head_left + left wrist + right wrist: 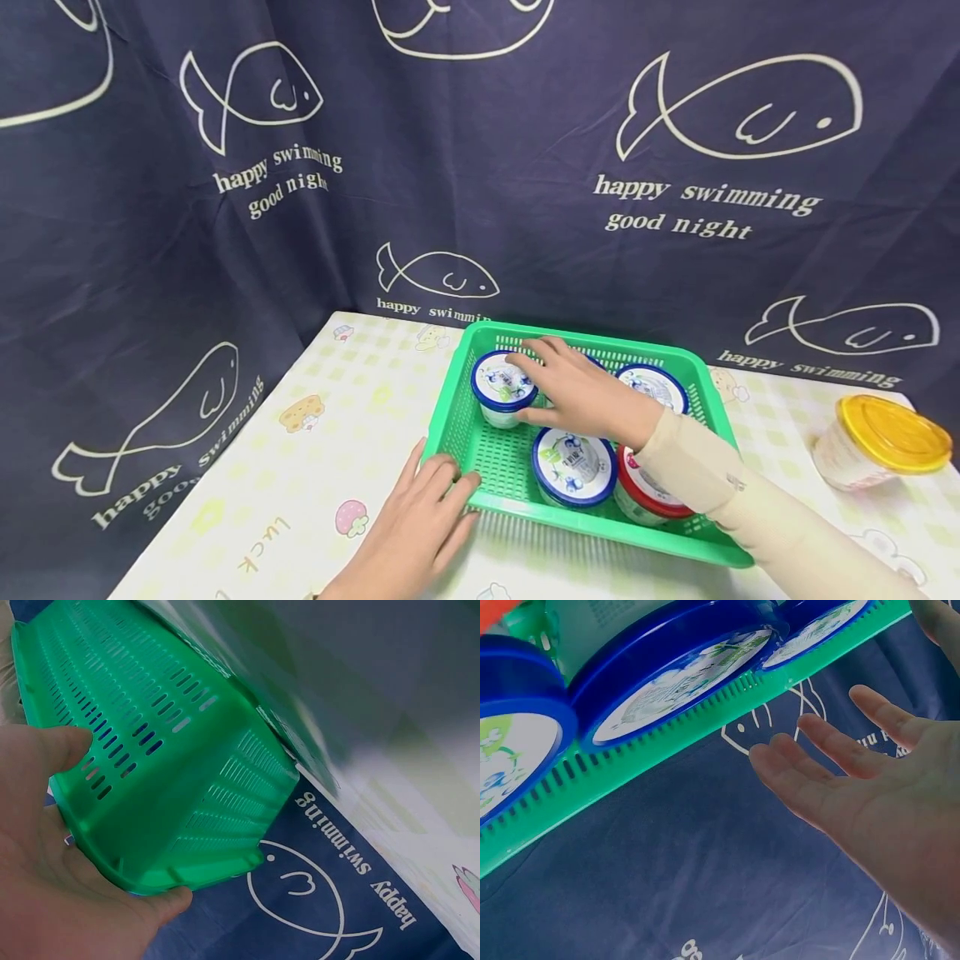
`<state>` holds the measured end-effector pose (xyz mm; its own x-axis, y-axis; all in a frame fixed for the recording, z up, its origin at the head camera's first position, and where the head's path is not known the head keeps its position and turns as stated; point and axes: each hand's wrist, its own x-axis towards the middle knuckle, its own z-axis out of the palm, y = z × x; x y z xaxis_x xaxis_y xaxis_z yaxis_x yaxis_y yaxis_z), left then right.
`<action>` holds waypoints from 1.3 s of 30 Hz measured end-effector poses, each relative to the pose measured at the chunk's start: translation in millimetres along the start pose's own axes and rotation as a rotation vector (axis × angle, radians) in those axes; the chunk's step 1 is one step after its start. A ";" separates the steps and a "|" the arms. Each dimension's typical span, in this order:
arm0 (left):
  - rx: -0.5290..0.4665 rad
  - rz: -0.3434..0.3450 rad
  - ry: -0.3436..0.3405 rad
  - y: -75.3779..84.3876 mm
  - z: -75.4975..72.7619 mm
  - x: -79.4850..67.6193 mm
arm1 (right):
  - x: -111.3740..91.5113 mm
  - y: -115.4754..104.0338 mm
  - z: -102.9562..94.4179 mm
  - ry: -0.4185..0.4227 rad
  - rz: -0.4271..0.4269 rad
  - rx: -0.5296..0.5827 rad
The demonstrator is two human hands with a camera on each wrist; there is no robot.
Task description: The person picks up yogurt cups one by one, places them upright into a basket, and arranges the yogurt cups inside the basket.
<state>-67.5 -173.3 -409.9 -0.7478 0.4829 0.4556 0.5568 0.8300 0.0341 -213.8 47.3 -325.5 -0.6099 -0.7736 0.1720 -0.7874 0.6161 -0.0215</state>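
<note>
A green basket (pixel 600 525) holds several lidded tubs. My left hand (pixel 420 521) grips its front left corner, fingers over the rim and thumb (pixel 64 746) against the slotted outer wall. Inside the basket my right hand (pixel 573 392) hovers with spread fingers, thumb and fingertips close to the blue-lidded tub (pixel 501 387) at the back left. In the right wrist view the right fingers (pixel 810 776) are nearly straight and hold nothing. Another blue-lidded tub (pixel 573 467) stands front middle, beside a red-lidded tub (pixel 648 492) partly under the sleeve. A back-right tub (pixel 652 383) has a blue lid; one more is mostly hidden behind my right hand.
A tub with a yellow lid (pixel 881 442) stands on the table to the right of the basket. The patterned tablecloth (pixel 315 467) covers the table. A dark blue curtain (pixel 480 167) with white fish drawings hangs right behind the table.
</note>
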 end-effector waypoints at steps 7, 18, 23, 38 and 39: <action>0.003 -0.006 -0.005 0.5 1.7 -0.9 | -13.4 4.5 -3.2 0.037 0.013 0.006; -0.002 -0.005 0.016 0.8 1.9 -1.4 | -36.1 11.7 -1.5 0.091 0.051 0.019; -0.011 -0.004 0.028 0.9 1.9 -0.7 | -46.0 17.1 -3.4 0.110 0.072 0.049; 0.001 0.000 0.030 2.7 1.9 2.3 | -67.0 22.3 -10.2 0.127 0.122 0.038; 0.000 -0.001 0.031 2.9 1.9 2.4 | -67.7 22.0 -11.1 0.128 0.120 0.033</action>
<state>-68.3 -169.2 -410.4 -0.7367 0.4735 0.4829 0.5564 0.8302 0.0348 -188.8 114.9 -326.6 -0.6850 -0.6681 0.2907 -0.7134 0.6960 -0.0814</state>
